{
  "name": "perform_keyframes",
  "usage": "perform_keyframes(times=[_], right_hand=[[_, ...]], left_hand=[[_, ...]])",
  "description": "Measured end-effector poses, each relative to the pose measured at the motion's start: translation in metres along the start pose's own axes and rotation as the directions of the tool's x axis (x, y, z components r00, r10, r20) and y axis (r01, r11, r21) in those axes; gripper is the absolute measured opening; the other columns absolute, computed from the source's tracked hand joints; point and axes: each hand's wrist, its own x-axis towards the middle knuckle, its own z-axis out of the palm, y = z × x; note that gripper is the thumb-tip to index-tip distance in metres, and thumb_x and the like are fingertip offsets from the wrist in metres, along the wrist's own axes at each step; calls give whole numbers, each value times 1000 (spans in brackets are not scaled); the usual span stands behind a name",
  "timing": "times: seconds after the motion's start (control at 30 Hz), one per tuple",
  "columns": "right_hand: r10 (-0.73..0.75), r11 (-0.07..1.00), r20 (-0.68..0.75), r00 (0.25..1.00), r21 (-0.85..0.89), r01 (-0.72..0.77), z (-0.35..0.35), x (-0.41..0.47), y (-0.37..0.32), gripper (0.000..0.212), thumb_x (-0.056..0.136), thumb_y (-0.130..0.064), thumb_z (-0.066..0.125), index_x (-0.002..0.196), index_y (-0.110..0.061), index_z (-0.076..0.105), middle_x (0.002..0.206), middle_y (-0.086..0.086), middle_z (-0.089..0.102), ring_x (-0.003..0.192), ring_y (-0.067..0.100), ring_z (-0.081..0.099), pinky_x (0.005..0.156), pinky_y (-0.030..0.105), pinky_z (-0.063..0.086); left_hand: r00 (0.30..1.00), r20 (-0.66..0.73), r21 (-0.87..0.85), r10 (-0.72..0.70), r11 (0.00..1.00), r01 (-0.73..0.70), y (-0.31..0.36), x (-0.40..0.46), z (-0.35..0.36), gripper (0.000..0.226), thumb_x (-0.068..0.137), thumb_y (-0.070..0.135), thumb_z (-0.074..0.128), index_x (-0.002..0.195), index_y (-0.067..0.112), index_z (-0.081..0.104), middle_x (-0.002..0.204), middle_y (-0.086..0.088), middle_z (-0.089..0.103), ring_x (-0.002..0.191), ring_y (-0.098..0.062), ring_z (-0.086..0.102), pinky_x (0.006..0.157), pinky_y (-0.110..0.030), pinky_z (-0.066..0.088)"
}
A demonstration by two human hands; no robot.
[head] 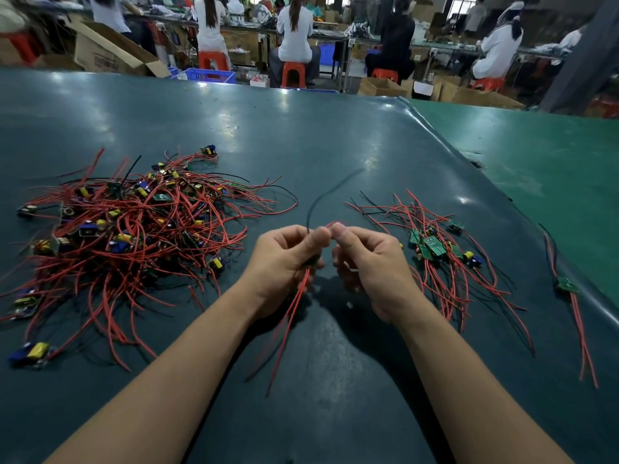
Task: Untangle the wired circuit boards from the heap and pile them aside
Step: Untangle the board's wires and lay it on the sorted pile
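A big tangled heap [127,229] of small circuit boards with red and black wires lies on the left of the dark mat. A smaller sorted pile [438,249] of green boards with red wires lies on the right. Between them, my left hand [284,259] grips one wired board [311,261], mostly hidden in the fingers; its red wires [288,323] hang down toward me and a black wire [330,192] arcs up and away. My right hand [365,259] pinches a red wire loop at the thumb tips, touching the left thumb.
One single board with red wires [569,286] lies apart at the far right, near the mat's edge. A green surface [536,155] adjoins the mat [301,135] on the right. People sit at benches on red stools beyond the table's far edge, with cardboard boxes.
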Motion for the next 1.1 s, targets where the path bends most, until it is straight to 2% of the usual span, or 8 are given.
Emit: perform_keyframes(times=[0.17,0.27,0.37,0.53,0.63,0.83,1.0,1.1], right_hand=[[49,999,33,998,13,-50,-4,-2,0,17,91,-15,67,80,-3,72,51,-3,60,37,3,43,37,13,30],[78,995,16,997,59,-79,-5,0,-2,11,80,-18,74,78,-8,74,51,-2,57,37,4,42,36,13,28],[119,980,-5,993,163,-117,-6,5,0,22,66,-27,76,76,-8,70,47,-4,48,39,5,44,36,15,27],[132,953,191,973,245,-177,-13,5,2,22,77,-25,68,93,-14,78,59,-3,55,46,5,43,39,14,31],[131,952,251,959,239,-192,-16,6,3,23,82,-26,64,97,-16,78,58,-4,48,46,6,39,40,15,30],[132,972,86,987,184,-146,-12,9,6,25,92,-20,61,75,-11,76,50,-4,44,43,9,40,41,16,24],[93,985,38,995,142,-98,-10,11,7,16,93,-16,63,84,-9,75,52,-3,46,42,7,44,39,16,27],[68,986,19,997,150,-70,-10,11,7,17,94,-12,61,86,-10,75,51,-1,44,41,10,40,40,16,26]], left_hand=[[986,142,210,82,971,-111,-3,-7,6,60,62,36,78,77,-19,59,66,-15,53,63,-18,42,56,-30,32],[984,148,204,96,971,-126,-1,-9,4,53,71,42,71,74,-11,65,61,-9,53,55,-14,42,52,-24,32],[985,165,151,49,986,-75,3,-8,0,33,82,38,62,72,8,74,54,-3,55,43,-11,44,42,-19,33],[983,184,9,-21,1000,19,4,-1,0,30,93,22,54,73,5,69,57,-2,64,39,-9,50,38,-17,39],[970,245,-1,-3,1000,3,5,-2,0,27,85,25,58,71,6,71,70,-7,68,44,-9,53,41,-17,40],[963,263,75,49,995,-71,5,-6,1,30,93,5,54,68,3,70,48,6,58,42,-1,49,45,-10,37],[983,148,219,109,966,-140,1,-4,4,31,92,6,62,65,13,73,57,3,62,52,-6,48,51,-17,36],[979,187,209,79,971,-118,2,-5,3,29,92,7,61,67,11,75,54,3,63,46,-5,48,48,-14,35]])
